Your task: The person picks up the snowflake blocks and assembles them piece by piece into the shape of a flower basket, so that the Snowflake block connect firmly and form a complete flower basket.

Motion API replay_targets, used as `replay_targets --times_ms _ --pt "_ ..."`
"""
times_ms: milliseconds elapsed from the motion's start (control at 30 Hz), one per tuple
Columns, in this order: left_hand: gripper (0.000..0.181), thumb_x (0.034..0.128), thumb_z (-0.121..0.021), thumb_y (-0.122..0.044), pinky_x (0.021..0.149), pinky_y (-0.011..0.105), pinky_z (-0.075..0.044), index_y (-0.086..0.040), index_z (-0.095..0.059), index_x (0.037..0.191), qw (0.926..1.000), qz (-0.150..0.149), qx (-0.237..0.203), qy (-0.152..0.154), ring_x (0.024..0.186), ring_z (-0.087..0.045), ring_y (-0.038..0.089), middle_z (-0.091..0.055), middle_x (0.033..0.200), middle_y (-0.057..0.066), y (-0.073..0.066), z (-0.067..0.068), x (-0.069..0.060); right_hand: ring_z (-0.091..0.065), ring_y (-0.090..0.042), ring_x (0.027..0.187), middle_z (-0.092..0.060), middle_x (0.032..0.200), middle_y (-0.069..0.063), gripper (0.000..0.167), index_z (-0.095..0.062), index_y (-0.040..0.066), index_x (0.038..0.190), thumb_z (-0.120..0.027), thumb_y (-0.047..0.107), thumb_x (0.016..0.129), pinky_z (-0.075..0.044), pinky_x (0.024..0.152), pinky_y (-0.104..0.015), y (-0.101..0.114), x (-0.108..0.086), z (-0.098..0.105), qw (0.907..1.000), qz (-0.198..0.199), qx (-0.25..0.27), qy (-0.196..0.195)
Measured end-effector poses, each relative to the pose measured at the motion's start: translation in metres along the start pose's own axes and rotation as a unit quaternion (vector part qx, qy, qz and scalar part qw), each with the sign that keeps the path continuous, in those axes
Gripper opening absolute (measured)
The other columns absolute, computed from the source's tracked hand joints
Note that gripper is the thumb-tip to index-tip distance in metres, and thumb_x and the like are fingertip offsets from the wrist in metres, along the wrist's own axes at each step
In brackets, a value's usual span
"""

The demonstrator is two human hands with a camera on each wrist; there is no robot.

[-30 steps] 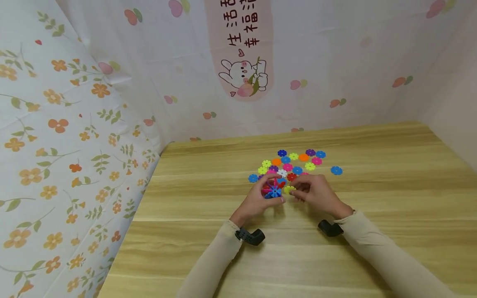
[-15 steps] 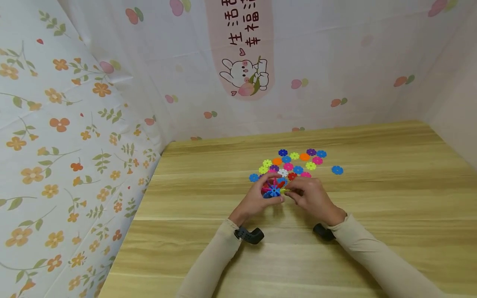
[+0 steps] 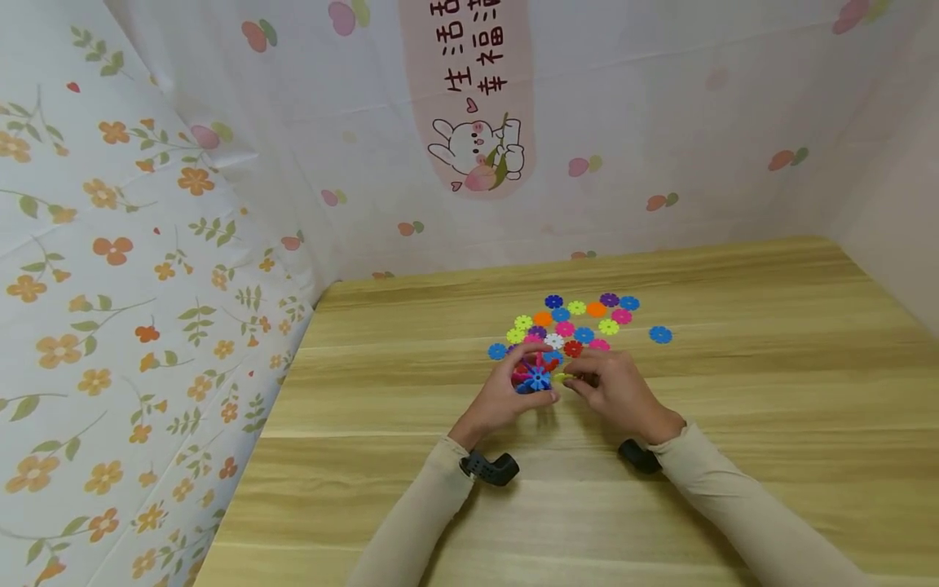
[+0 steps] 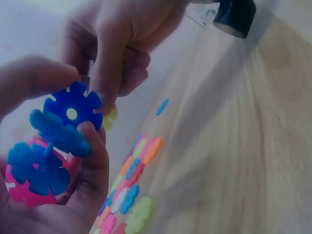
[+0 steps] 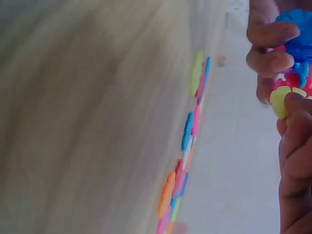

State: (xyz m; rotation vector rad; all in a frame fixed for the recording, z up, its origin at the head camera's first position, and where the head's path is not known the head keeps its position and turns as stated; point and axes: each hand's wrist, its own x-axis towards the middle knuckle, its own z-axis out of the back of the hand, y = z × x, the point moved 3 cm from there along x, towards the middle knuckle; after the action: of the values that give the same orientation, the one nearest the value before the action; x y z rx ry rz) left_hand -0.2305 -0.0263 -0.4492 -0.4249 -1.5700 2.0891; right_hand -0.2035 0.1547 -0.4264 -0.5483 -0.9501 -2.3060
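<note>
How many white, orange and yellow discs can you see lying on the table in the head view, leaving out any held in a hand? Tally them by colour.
White discs: 1
Orange discs: 2
Yellow discs: 4
Total: 7

right of the right hand point(image 3: 623, 391) the table point(image 3: 792, 367) gives passage, but discs point(image 3: 565, 328) crowd the way ahead.

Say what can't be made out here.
Left wrist view: most of the yellow disc, behind the right hand and dark blue disc.
Right wrist view: part of a light blue disc, past the right edge.
Head view: wall writing, cut by the top edge.
Head view: how the joined discs interlock, too small.
</note>
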Motion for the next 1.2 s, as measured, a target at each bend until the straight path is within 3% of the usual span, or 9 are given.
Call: replay_targets --times_ms 200,433,533,700,833,933,1033,1133,1200 --pt "0.058 0.0914 -0.07 -0.017 0.108 0.046 -0.038 -0.023 -0.046 0.143 0.9999 -0.006 -0.007 0.006 0.129 -0.044 0.024 -0.043 0.146 0.015 -0.004 0.0 0.002 -0.052 -0.002 0.059 -0.065 0.072 0.003 0.015 -0.076 0.006 0.082 -0.083 -0.005 0.074 -0.05 0.053 -0.02 0.001 0.003 0.002 0.9991 -0.006 0.043 -0.003" --pt "0.058 0.0917 -0.071 -0.022 0.109 0.048 -0.036 -0.032 -0.045 0.142 0.9999 0.004 0.0 0.012 0.128 -0.044 0.024 -0.046 0.142 0.01 -0.007 -0.003 0.002 -0.053 -0.007 0.061 -0.065 0.074 -0.002 0.017 -0.074 0.002 0.079 -0.083 -0.01 0.07 -0.051 0.054 -0.022 0.012 0.007 0.001 0.9976 0.059 -0.001 -0.036" --pt "0.058 0.0912 -0.072 -0.027 0.108 0.048 -0.038 -0.035 -0.044 0.142 0.9998 0.015 0.001 0.016 0.127 -0.045 0.023 -0.047 0.14 0.006 -0.008 -0.003 0.002 -0.056 -0.008 0.061 -0.066 0.074 -0.004 0.018 -0.074 0.002 0.08 -0.082 -0.011 0.07 -0.053 0.055 -0.023 0.016 0.007 0.001 0.9967 0.069 -0.001 -0.043" --pt "0.059 0.0907 -0.073 -0.03 0.103 0.048 -0.043 -0.035 -0.043 0.141 0.999 0.031 0.012 0.028 0.125 -0.047 0.024 -0.045 0.145 0.008 -0.01 -0.002 -0.002 -0.057 -0.002 0.058 -0.066 0.072 0.001 0.02 -0.073 0.005 0.082 -0.083 -0.009 0.072 -0.053 0.054 -0.019 0.008 0.004 0.004 0.9989 0.017 0.044 -0.006" --pt "0.06 0.0888 -0.075 -0.029 0.104 0.046 -0.043 -0.03 -0.045 0.141 0.9998 0.021 0.005 0.005 0.124 -0.048 0.022 -0.047 0.142 0.009 -0.008 0.001 -0.001 -0.065 -0.006 0.062 -0.069 0.079 -0.002 0.017 -0.074 0.005 0.09 -0.078 -0.007 0.079 -0.057 0.058 -0.022 -0.003 0.0 0.01 0.9919 -0.038 0.118 0.031" --pt "0.06 0.0868 -0.077 -0.026 0.103 0.044 -0.043 -0.025 -0.048 0.14 0.9998 0.011 -0.002 -0.019 0.119 -0.049 0.02 -0.051 0.136 0.008 -0.004 0.003 -0.002 -0.068 -0.01 0.064 -0.069 0.082 -0.008 0.014 -0.074 0.003 0.092 -0.074 -0.007 0.082 -0.058 0.061 -0.023 -0.007 0.001 0.01 0.9874 -0.047 0.143 0.05" --pt "0.061 0.0864 -0.077 -0.029 0.101 0.043 -0.044 -0.025 -0.049 0.14 0.9997 0.008 -0.005 -0.021 0.117 -0.049 0.02 -0.051 0.138 0.008 -0.001 0.002 -0.002 -0.067 -0.012 0.063 -0.069 0.081 -0.012 0.013 -0.073 0.002 0.09 -0.073 -0.009 0.083 -0.057 0.06 -0.022 -0.006 0.002 0.008 0.9884 -0.041 0.138 0.047" --pt "0.061 0.0878 -0.076 -0.03 0.099 0.041 -0.045 -0.03 -0.048 0.142 0.9992 0.019 -0.031 -0.013 0.119 -0.049 0.02 -0.05 0.14 0.006 0.0 0.002 -0.002 -0.065 -0.016 0.061 -0.068 0.079 -0.01 0.014 -0.073 0.005 0.089 -0.072 -0.008 0.084 -0.056 0.058 -0.023 -0.007 0.002 0.007 0.9879 -0.056 0.138 0.042" --pt "0.06 0.0902 -0.074 -0.025 0.099 0.042 -0.048 -0.026 -0.047 0.144 0.9968 0.025 -0.075 0.0 0.121 -0.052 0.024 -0.048 0.143 0.007 0.001 0.002 -0.001 -0.064 -0.021 0.059 -0.067 0.077 -0.01 0.012 -0.072 0.006 0.09 -0.071 -0.005 0.087 -0.055 0.056 -0.026 -0.011 0.002 0.005 0.9819 -0.09 0.156 0.058"
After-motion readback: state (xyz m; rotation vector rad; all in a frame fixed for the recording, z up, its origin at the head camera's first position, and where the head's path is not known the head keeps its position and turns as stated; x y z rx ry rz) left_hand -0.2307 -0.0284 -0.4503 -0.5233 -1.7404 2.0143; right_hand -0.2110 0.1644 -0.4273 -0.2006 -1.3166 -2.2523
